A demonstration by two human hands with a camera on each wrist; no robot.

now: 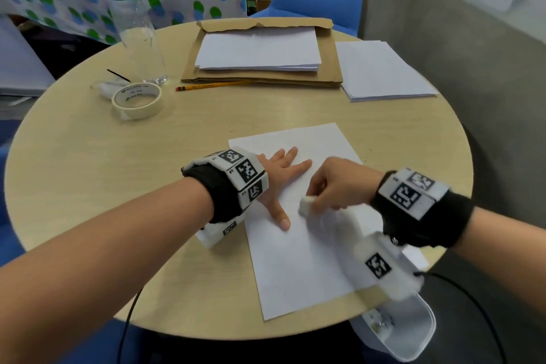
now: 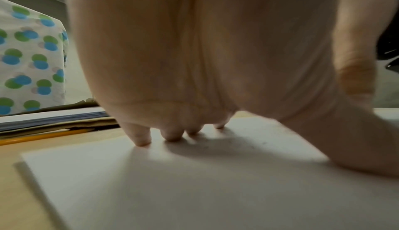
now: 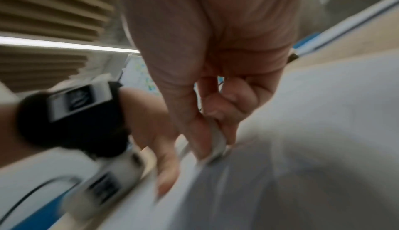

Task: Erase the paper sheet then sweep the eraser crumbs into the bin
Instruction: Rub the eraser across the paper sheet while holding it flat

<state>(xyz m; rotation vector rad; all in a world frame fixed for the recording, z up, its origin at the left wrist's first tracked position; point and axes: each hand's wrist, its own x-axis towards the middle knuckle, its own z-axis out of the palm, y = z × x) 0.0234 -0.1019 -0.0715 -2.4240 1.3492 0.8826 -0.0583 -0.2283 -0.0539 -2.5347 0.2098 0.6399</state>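
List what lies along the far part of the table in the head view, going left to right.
Tape roll → clear plastic bottle → yellow pencil → paper stack on the brown envelope → second paper stack.

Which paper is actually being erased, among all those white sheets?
On the round table, skip the stacks at the far side. It is the single paper sheet lying nearest the person. Only this one has the left hand pressed flat on it and the right hand rubbing an eraser.
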